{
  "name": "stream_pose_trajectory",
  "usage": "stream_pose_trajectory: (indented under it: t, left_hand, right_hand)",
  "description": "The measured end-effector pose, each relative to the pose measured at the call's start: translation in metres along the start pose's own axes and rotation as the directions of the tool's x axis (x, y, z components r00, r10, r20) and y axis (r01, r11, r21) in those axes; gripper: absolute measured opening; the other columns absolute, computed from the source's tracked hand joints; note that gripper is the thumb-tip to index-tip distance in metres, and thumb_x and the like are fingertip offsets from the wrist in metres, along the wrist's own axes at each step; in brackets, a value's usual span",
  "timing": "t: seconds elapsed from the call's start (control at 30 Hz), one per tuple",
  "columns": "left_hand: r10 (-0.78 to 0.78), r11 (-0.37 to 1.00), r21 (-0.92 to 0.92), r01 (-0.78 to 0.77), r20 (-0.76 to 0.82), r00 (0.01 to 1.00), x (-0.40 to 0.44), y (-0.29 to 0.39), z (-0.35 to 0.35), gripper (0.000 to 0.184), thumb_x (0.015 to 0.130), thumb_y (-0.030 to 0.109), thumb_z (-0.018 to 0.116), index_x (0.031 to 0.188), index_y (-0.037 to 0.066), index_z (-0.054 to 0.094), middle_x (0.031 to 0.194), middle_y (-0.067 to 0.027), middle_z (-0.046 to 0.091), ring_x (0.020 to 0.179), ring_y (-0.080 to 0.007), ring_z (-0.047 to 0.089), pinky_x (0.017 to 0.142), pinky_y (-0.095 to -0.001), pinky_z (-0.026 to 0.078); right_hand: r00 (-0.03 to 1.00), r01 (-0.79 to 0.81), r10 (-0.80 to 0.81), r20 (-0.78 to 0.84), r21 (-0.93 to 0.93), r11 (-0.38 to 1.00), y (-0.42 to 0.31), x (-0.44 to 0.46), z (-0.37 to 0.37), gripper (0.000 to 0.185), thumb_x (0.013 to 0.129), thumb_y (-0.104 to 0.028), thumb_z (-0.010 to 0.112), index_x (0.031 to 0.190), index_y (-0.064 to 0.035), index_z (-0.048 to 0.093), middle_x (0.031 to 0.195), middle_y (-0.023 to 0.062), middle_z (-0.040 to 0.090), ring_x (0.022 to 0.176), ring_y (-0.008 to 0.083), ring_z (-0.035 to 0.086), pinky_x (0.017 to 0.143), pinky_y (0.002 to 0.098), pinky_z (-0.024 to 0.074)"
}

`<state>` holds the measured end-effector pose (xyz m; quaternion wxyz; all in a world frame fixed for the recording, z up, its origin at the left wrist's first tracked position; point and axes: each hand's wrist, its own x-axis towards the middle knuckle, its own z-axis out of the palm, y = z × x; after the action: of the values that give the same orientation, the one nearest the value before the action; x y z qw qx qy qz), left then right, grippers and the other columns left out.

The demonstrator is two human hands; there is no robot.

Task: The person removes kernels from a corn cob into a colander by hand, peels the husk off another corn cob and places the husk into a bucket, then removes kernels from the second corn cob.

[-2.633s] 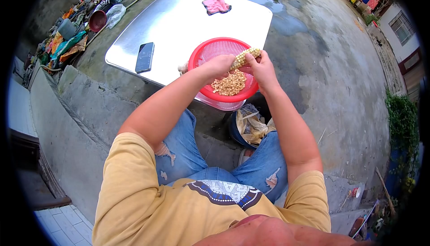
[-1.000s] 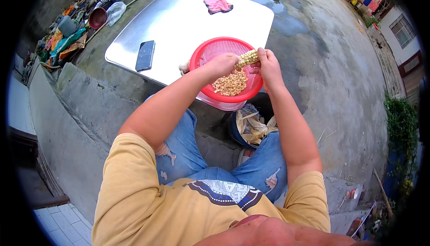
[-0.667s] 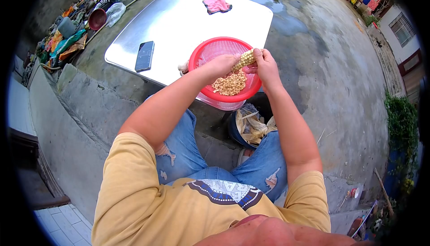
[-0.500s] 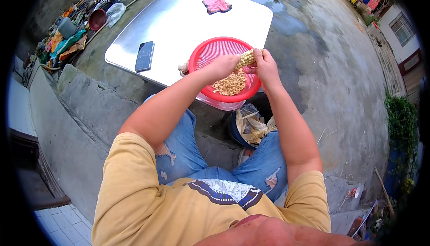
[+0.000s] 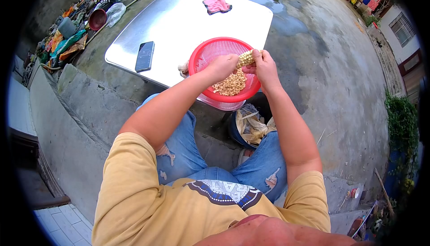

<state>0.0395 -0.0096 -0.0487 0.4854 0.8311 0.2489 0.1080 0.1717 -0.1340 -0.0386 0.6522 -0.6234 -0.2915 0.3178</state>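
An ear of corn is held slantwise over a red plastic colander. My left hand is closed around its lower left end, with the fingertips partly hidden. Around the upper right end my right hand is closed, its thumb and fingers pressed to the kernels. Beneath the hands, loose corn kernels lie heaped in the colander. The colander rests at the near right corner of a shiny metal table.
A phone and a pink cloth lie on the table. Between my knees stands a dark bucket of corn husks. A heap of bags and basins, including a dark red basin, sits at far left.
The ear of corn and both hands have shifted only very slightly over the colander. Both hands keep their hold.
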Motion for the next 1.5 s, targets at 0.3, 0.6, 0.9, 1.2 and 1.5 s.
stream_pose_trajectory:
  t: [0.3,0.6,0.9,1.2,1.5]
  left_hand:
    - [-0.075,0.940,-0.319,0.119,0.147,0.986,0.005,-0.007,-0.001,0.040,0.108,0.040,0.039,0.109,0.007,0.062,0.094,-0.0035,0.064,0.073,-0.0119,0.052,0.065,-0.0289,0.046]
    - [-0.140,0.922,-0.337,0.190,0.169,0.976,-0.007,0.020,-0.007,0.042,0.106,0.040,0.044,0.113,0.005,0.065,0.094,-0.0031,0.065,0.080,-0.0120,0.058,0.071,-0.0286,0.049]
    - [-0.054,0.977,-0.194,0.094,0.204,0.977,0.001,0.005,-0.008,0.038,0.106,0.038,0.046,0.108,0.004,0.063,0.091,-0.0031,0.062,0.079,-0.0117,0.056,0.071,-0.0296,0.047]
    - [0.019,0.995,0.099,-0.030,0.109,0.994,0.004,-0.001,-0.001,0.042,0.102,0.032,0.036,0.104,-0.002,0.061,0.095,-0.0173,0.065,0.092,-0.0319,0.064,0.083,-0.0442,0.049]
    - [0.087,0.961,0.255,-0.107,0.091,0.992,0.001,0.003,0.000,0.041,0.101,0.030,0.036,0.101,-0.002,0.060,0.095,-0.0232,0.066,0.091,-0.0395,0.064,0.083,-0.0488,0.049]
  right_hand:
    - [1.000,0.022,-0.022,-0.016,0.015,1.000,-0.001,0.002,-0.003,0.035,0.106,-0.029,0.053,0.111,0.0062,0.056,0.099,0.0146,0.065,0.080,0.0195,0.068,0.066,0.0326,0.0626]
    - [1.000,0.018,-0.018,-0.010,-0.025,1.000,-0.002,0.001,-0.002,0.036,0.106,-0.029,0.053,0.113,0.0064,0.056,0.098,0.0143,0.065,0.081,0.0197,0.069,0.067,0.0325,0.0624]
    - [1.000,-0.027,0.027,0.000,-0.045,0.999,-0.006,-0.004,0.003,0.033,0.109,-0.031,0.049,0.110,0.0013,0.055,0.095,0.0098,0.063,0.075,0.0158,0.065,0.069,0.0291,0.0595]
    - [1.000,-0.022,0.023,0.010,-0.038,0.999,0.000,-0.003,0.005,0.032,0.106,-0.025,0.053,0.109,0.0058,0.057,0.095,0.0127,0.064,0.079,0.0178,0.068,0.066,0.0325,0.0630]
    - [1.000,-0.010,0.011,0.012,-0.051,0.999,0.002,-0.003,0.006,0.032,0.106,-0.025,0.054,0.109,0.0069,0.057,0.096,0.0142,0.066,0.079,0.0193,0.070,0.063,0.0326,0.0636]
